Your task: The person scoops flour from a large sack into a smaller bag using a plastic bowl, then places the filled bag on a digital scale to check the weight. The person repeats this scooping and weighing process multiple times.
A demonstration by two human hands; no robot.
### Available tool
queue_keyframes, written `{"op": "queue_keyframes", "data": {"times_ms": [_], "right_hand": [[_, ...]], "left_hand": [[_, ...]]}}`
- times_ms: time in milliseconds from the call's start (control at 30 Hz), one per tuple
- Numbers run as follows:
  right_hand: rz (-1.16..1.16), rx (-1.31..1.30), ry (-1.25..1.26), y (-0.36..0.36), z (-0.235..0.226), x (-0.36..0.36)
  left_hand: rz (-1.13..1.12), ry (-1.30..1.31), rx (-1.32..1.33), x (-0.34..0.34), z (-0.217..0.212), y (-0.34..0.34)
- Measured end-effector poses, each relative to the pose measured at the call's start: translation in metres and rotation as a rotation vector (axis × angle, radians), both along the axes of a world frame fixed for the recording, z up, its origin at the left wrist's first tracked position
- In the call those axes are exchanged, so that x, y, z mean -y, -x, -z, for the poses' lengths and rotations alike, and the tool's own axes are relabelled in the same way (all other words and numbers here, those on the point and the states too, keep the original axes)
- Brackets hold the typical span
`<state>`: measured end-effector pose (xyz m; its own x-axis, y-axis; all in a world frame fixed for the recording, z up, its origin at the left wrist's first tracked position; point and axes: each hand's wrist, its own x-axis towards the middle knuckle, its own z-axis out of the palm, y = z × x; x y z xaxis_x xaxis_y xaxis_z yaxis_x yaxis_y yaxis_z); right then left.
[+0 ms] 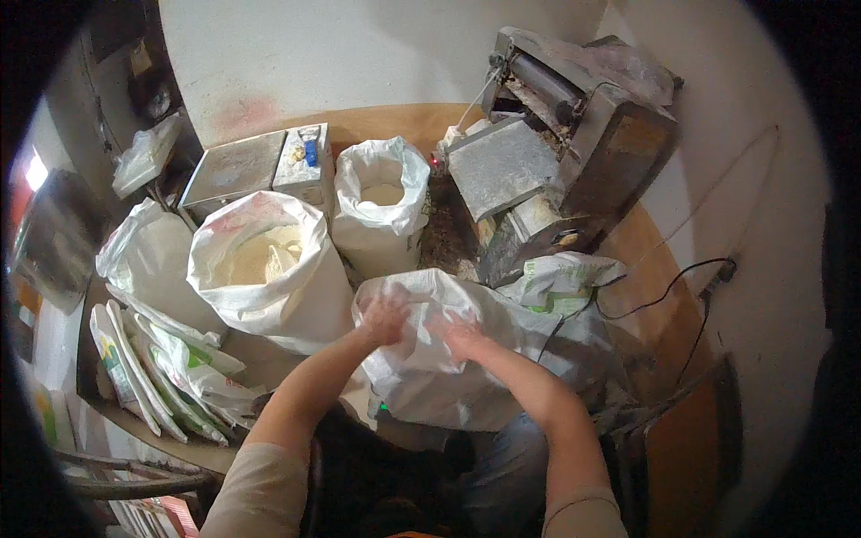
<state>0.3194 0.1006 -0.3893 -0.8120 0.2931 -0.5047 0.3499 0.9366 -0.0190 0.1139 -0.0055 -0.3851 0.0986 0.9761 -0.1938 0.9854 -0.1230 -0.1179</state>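
A white woven sack [430,386] stands right in front of me, its upper part creased and slack. My left hand [386,318] is at the left of its top, the fingers smeared by motion, so their grip does not show. A short way to the right, my right hand [456,334] lies against the sack's white material with its fingers apart. What the sack contains is hidden from view. Beyond my left hand stands a white sack of pale powder [260,305], rolled open, with a scoop-like pale shape [283,258] in the powder.
Behind stands another open powder sack [381,238]. A dusty roller machine [574,134] fills the back right; a black cable [664,309] trails beside it. Folded sacks [170,377] lean at the left. A blue tool [310,151] rests on a metal box [238,170]. A greenish-white sack [565,278] adjoins mine.
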Motion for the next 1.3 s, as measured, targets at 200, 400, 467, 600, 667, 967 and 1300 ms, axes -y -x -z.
{"op": "queue_keyframes", "data": {"times_ms": [200,400,467,600,667,967,1300], "right_hand": [[-0.025,0.315,0.094,-0.021,0.053,-0.007],[0.254,-0.045,-0.101,-0.021,0.025,-0.033],[0.326,-0.087,-0.116,-0.017,-0.006,-0.029],[0.028,-0.533,-0.514,-0.024,0.013,-0.031],[-0.048,-0.632,-0.452,-0.031,0.037,-0.04],[-0.137,0.118,0.161,-0.008,0.037,0.022],[0.353,0.077,0.12,-0.019,0.016,-0.019]], "left_hand": [[-0.362,0.193,-0.102,0.014,0.001,0.042],[-0.041,0.22,-0.381,0.007,0.018,0.01],[-0.063,0.374,-0.378,0.019,0.008,-0.011],[-0.02,0.436,-0.131,0.02,0.019,-0.011],[0.045,0.261,-0.043,0.005,-0.022,-0.03],[-0.353,0.082,0.152,-0.007,0.007,0.003],[-0.172,0.427,-0.116,0.002,0.006,0.011]]}}
